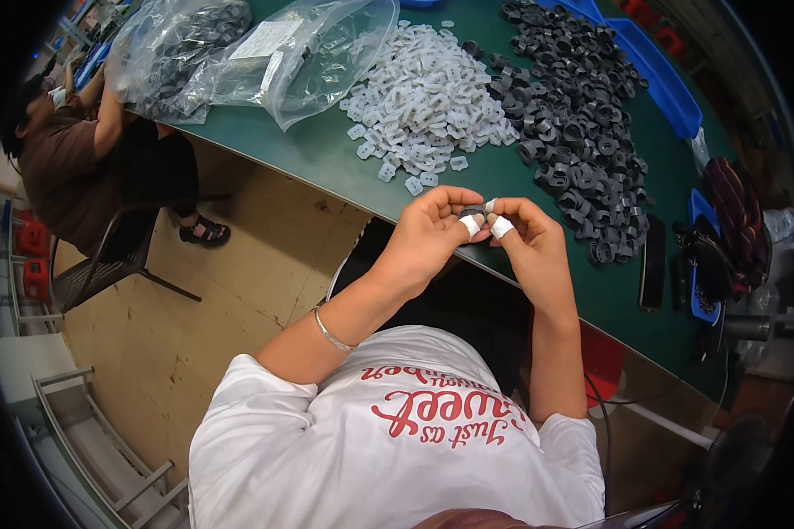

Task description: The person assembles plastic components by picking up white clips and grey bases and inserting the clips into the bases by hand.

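Over the table's near edge, my left hand (430,231) pinches a small dark grey plastic ring (473,212) between thumb and fingers. My right hand (531,240) meets it from the other side, its thumb and index fingertip closed at the same piece. White tape wraps both thumbs and the tip of my right index finger. The fingers cover much of the ring, and whether a white piece sits in it cannot be made out. Just beyond my hands lies a heap of small translucent white plastic pieces (428,97). A large pile of dark grey rings (582,132) spreads to its right.
The green table (313,163) carries clear plastic bags (273,66) at far left. Blue trays (657,75) stand at far right. A phone (652,263) and a dark patterned pouch (737,216) lie at right. Another person (79,176) sits at left beside the table.
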Available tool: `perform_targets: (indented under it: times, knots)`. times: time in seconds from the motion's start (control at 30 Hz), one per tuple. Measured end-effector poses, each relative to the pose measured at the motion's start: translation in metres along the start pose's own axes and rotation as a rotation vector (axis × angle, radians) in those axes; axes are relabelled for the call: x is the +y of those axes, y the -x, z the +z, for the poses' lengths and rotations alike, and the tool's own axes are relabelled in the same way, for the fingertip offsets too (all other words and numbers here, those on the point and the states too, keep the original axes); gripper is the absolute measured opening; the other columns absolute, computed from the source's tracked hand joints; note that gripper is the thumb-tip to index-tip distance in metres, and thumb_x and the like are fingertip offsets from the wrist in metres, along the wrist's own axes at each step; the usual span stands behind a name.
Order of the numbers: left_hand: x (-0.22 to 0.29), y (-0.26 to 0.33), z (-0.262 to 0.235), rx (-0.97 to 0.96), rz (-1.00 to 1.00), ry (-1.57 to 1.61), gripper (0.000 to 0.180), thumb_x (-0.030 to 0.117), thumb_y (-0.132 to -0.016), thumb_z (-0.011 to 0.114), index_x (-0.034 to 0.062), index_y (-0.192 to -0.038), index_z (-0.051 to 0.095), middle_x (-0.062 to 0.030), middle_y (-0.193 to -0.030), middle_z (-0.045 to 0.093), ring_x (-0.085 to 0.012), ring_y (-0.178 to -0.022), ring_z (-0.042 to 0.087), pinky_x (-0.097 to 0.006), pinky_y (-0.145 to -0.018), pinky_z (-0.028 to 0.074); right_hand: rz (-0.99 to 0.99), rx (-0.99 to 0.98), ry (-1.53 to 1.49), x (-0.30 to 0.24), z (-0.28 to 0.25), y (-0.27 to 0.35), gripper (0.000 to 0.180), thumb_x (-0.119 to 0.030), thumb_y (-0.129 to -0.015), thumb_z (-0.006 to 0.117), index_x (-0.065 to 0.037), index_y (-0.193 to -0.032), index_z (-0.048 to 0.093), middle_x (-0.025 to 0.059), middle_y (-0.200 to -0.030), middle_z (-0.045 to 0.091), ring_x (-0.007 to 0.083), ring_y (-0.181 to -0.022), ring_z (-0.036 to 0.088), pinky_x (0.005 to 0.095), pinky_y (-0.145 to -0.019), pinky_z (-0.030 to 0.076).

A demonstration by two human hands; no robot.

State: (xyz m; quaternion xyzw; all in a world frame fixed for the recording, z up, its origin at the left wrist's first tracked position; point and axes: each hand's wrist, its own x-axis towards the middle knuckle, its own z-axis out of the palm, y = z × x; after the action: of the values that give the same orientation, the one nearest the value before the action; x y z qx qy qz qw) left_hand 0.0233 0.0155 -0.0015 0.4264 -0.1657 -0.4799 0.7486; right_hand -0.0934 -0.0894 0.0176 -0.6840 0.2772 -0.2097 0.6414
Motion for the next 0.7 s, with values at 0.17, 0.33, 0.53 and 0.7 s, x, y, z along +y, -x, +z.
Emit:
perform_targets:
  times: [0.17, 0.33, 0.53, 0.7]
  knots:
    - [0.001, 0.001, -0.007, -0.029, -0.005, -0.069, 0.024, -0.002, -0.089, 0.059, -0.0076, -0.112, 0.054, -0.0140, -0.103, 0.063, -0.0173, -0.090, 0.065, -0.027, -0.082, 0.056, 0.014, -0.057, -0.030, 0.001, -0.002, 0.003, 0.014, -0.002, -0.091, 0.057, 0.003, -0.104, 0.061, 0.0025, -0.091, 0.064, 0.0062, -0.079, 0.059, 0.0198, -0.070, 0.047]
    - [0.002, -0.002, -0.007, -0.052, -0.047, -0.062, 0.024, -0.002, -0.089, 0.058, -0.0069, -0.113, 0.055, -0.0135, -0.106, 0.062, -0.0173, -0.095, 0.064, -0.028, -0.084, 0.055, 0.001, -0.060, -0.052, 0.006, -0.002, 0.002, 0.016, -0.003, -0.092, 0.058, 0.003, -0.106, 0.060, 0.0029, -0.090, 0.064, 0.0064, -0.078, 0.059, 0.0200, -0.070, 0.048]
    - [0.004, 0.004, -0.002, -0.051, 0.084, -0.158, 0.034, -0.005, -0.088, 0.057, -0.0054, -0.121, 0.051, -0.0117, -0.115, 0.056, -0.0227, -0.109, 0.060, -0.035, -0.097, 0.049, 0.070, 0.076, -0.130, 0.001, -0.004, 0.002, 0.019, -0.006, -0.092, 0.060, 0.002, -0.109, 0.056, 0.0056, -0.092, 0.064, 0.0089, -0.078, 0.060, 0.0222, -0.071, 0.051]
    - [-0.002, 0.008, -0.004, -0.206, 0.610, -0.703, 0.051, -0.014, -0.080, 0.053, -0.0026, -0.129, 0.047, -0.0147, -0.123, 0.046, -0.0268, -0.117, 0.056, -0.036, -0.099, 0.048, 0.077, 0.046, -0.425, 0.002, -0.003, 0.001, 0.025, -0.009, -0.091, 0.062, 0.002, -0.112, 0.054, 0.0092, -0.093, 0.065, 0.0120, -0.081, 0.063, 0.0244, -0.074, 0.051]
